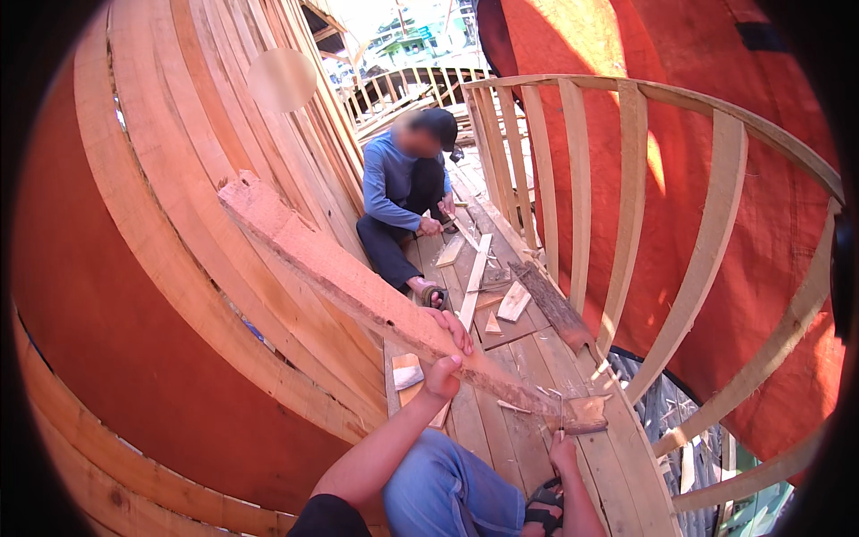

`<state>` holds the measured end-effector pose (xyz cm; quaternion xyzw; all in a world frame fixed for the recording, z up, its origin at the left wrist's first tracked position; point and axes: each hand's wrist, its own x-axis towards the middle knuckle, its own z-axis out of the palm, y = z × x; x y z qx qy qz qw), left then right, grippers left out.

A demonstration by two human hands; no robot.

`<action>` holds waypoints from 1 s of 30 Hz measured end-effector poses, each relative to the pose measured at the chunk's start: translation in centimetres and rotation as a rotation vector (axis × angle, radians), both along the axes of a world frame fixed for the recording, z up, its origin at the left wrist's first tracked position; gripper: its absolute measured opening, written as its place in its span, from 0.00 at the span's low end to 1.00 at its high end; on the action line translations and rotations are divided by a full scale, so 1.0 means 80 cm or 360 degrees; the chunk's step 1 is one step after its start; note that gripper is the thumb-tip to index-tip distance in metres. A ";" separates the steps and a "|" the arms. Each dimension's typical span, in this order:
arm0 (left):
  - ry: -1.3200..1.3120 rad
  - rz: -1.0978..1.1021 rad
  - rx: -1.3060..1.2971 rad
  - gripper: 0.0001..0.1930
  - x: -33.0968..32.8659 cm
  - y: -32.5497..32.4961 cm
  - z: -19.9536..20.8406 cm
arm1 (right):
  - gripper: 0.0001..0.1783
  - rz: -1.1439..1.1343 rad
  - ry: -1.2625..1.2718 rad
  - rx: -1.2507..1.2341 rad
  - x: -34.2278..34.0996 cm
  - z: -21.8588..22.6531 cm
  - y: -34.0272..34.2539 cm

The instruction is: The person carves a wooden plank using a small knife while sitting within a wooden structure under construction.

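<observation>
A long, rough reddish plank (358, 288) slants from the upper left down to the floorboards in front of me. My left hand (446, 358) is closed around its edge, in the lower half. Near the plank's low end, my right hand (563, 455) is wrapped round the handle of a tool. Its thin upright blade (562, 413) is seen edge-on against the wood, so I cannot tell its exact kind. Just beyond the blade lies a short brown piece of wood (588, 413), close against or under the plank's end. Thin shavings curl up beside the blade.
Across from me a person (394, 192) in a blue top sits working on a wooden strip. Offcuts (514, 302), a narrow batten (476, 282) and a bark-covered slab (557, 309) lie between us. A plank wall (179, 161) rises left; a slatted railing (631, 206) runs right.
</observation>
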<state>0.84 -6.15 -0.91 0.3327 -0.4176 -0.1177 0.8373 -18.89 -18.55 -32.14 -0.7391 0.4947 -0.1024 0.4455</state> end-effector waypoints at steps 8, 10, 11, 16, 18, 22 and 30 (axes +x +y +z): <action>-0.0228 0.0647 0.0166 0.15 0.015 -0.044 0.023 | 0.23 -0.0058 -0.0533 -0.0214 0.026 0.061 0.060; -0.0157 0.0626 0.0114 0.14 0.019 -0.067 0.040 | 0.22 -0.0251 -0.0487 -0.0198 0.027 0.035 0.043; -0.0111 0.0606 0.0121 0.13 0.019 -0.073 0.041 | 0.22 -0.0359 -0.0445 -0.0164 0.014 0.032 0.048; -0.0064 0.0580 0.0128 0.13 0.032 -0.051 0.016 | 0.22 -0.0120 -0.0601 -0.0084 0.041 0.093 0.074; -0.0022 0.0511 0.0108 0.14 0.028 -0.059 0.009 | 0.21 -0.0226 -0.0544 -0.0062 0.029 0.078 0.058; -0.0059 0.0410 0.0100 0.17 0.021 -0.048 0.014 | 0.18 -0.0313 -0.0507 0.0032 0.017 0.055 0.062; -0.0061 0.0057 0.0137 0.26 0.056 -0.014 0.006 | 0.14 0.0022 -0.0997 -0.0279 0.047 0.110 0.098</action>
